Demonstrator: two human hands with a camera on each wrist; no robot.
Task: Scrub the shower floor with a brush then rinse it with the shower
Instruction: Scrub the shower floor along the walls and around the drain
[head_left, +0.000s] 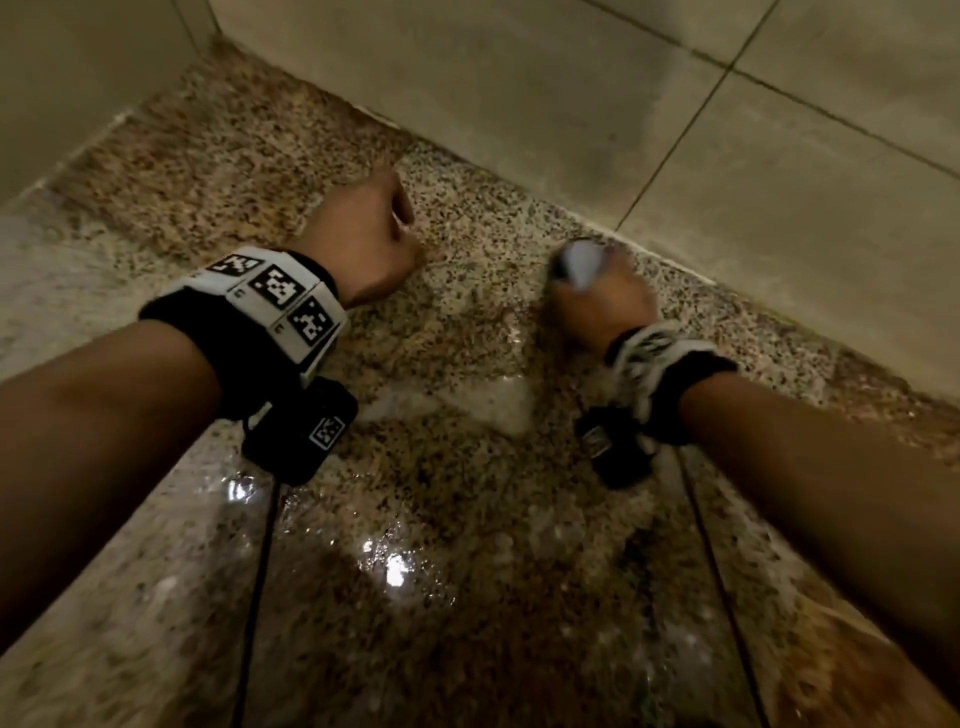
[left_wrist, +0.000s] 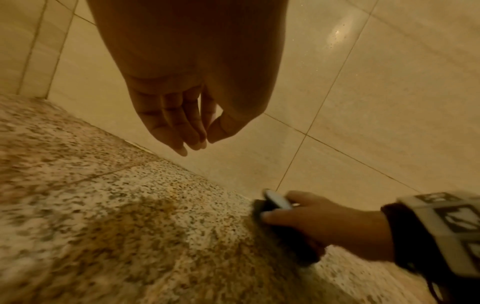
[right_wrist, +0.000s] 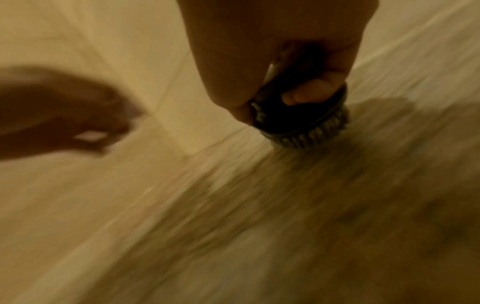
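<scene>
The right hand grips a small round brush, its fingers curled over the dark body and the thumb down the near side. A pale, rounded top part of the brush shows above the knuckles in the head view. The bristles press against the speckled shower floor, close to the seam where the floor meets the tiled wall. The right wrist view is heavily blurred, so the floor under the brush cannot be read in detail there.

The left hand hangs above the floor, apart from the brush and to its left, holding nothing. In the left wrist view its fingers hang loosely, bent a little, with the thumb tip near the fingertips but nothing between them.

The floor is wet: bright glints show on the nearer part, and a pale foamy patch lies between the two forearms. Darker brownish staining spreads over the stone toward the far corner. Both wrists carry black bands with white marker blocks, and thin dark cables trail down from them.
</scene>
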